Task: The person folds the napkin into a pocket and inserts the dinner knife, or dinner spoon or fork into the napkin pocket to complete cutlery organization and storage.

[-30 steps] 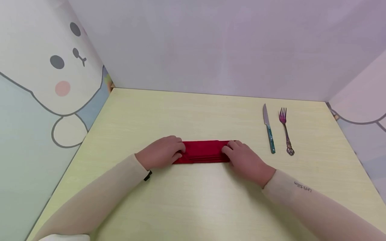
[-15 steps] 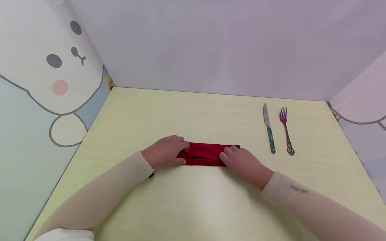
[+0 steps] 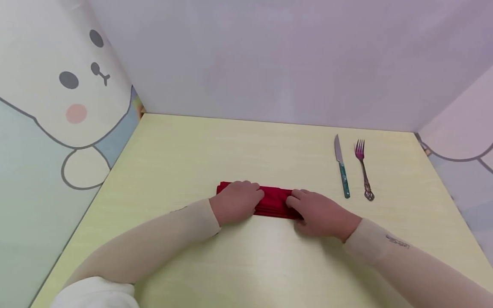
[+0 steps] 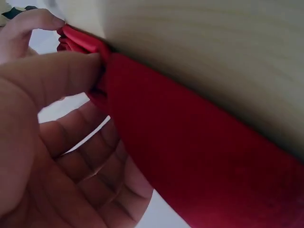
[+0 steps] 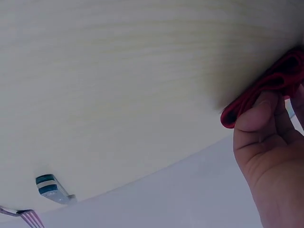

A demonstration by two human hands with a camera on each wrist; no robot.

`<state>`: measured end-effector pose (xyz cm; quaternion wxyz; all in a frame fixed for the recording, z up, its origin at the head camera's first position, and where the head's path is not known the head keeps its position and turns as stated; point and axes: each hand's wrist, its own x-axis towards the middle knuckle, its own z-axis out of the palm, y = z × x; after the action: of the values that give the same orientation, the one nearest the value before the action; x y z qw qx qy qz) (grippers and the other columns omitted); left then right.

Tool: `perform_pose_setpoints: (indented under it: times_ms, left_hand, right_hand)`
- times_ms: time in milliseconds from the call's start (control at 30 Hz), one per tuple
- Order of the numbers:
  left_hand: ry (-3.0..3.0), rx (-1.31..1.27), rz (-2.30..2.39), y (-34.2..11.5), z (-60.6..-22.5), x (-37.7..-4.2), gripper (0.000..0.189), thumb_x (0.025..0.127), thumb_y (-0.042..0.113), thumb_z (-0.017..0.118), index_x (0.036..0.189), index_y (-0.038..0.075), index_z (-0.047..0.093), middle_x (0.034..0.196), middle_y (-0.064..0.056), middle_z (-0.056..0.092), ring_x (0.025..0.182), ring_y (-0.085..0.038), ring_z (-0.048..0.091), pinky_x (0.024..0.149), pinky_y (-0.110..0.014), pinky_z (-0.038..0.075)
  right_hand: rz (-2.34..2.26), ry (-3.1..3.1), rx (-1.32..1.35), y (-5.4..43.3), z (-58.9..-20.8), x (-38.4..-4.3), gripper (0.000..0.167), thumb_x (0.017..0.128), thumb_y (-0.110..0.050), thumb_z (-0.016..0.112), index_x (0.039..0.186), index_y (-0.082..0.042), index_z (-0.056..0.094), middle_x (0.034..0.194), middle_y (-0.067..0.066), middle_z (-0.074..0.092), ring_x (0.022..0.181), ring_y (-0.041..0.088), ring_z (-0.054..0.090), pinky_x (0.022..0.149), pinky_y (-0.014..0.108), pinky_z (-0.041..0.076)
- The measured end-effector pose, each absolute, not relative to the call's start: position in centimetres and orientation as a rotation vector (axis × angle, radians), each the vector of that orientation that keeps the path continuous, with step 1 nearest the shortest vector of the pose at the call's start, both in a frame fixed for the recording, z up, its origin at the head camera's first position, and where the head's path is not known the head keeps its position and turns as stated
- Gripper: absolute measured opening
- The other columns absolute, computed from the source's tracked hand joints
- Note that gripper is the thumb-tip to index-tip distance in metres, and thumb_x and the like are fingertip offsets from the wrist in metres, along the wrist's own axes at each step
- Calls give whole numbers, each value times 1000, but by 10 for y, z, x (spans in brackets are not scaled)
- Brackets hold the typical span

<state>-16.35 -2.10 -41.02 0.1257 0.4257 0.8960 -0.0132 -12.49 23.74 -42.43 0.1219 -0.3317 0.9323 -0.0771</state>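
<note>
A red cloth napkin (image 3: pixel 274 199), folded into a narrow layered strip, lies across the middle of the table. My left hand (image 3: pixel 236 202) reaches over it left of its middle, and the strip's left end shows beyond the knuckles. Thumb and fingers hold the layers from both sides in the left wrist view, where the smooth red cloth (image 4: pixel 190 137) runs off to the lower right. My right hand (image 3: pixel 321 214) grips the other end, fingers on top and thumb at the near edge. Stacked folds of the napkin (image 5: pixel 232 114) show by that thumb in the right wrist view.
Beyond my right hand lie a table knife (image 3: pixel 343 173) with a teal handle and, right of it, a fork (image 3: pixel 363 171) with an ornate handle. The pale wooden table (image 3: pixel 246 265) meets a plain wall (image 3: pixel 269 64) at the back. A cartoon-printed panel (image 3: pixel 34 141) borders its left side.
My left hand has slid right along the napkin, uncovering its left end. My right hand has stayed near the right end, shifting slightly right and nearer. The strip slants a little more.
</note>
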Motion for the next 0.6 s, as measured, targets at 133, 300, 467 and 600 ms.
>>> perform_pose_setpoints:
  times_ms: [133, 300, 467, 600]
  left_hand:
    - [2591, 1226, 6, -20, -411, -163, 14, 90, 13, 78, 95, 17, 65, 80, 5, 54, 72, -12, 53, 68, -23, 48]
    - [2551, 1211, 69, -20, -413, -163, 16, 90, 11, 78, 93, 18, 63, 79, 7, 55, 73, -11, 55, 71, -22, 49]
    - [2528, 1255, 42, -18, -414, -160, 12, 94, 12, 73, 101, 16, 64, 87, 4, 58, 81, -13, 58, 78, -25, 51]
    - [2539, 1340, 0, -23, -417, -157, 13, 94, 13, 72, 105, 15, 65, 90, 3, 57, 80, -13, 54, 77, -26, 50]
  right_hand:
    - [-357, 2682, -835, 241, -422, -124, 22, 89, -13, 77, 95, -22, 58, 89, -10, 51, 80, 11, 50, 74, 30, 48]
    - [-531, 2646, -722, 243, -420, -125, 22, 91, -6, 77, 90, -19, 59, 85, -9, 53, 81, 13, 51, 74, 31, 47]
    - [-382, 2712, -796, 239, -422, -123, 24, 91, -6, 77, 85, -18, 56, 80, -8, 49, 75, 12, 48, 70, 28, 44]
    - [-162, 2798, -964, 239, -426, -119, 21, 88, -10, 80, 90, -15, 60, 87, -4, 52, 77, 14, 50, 71, 29, 49]
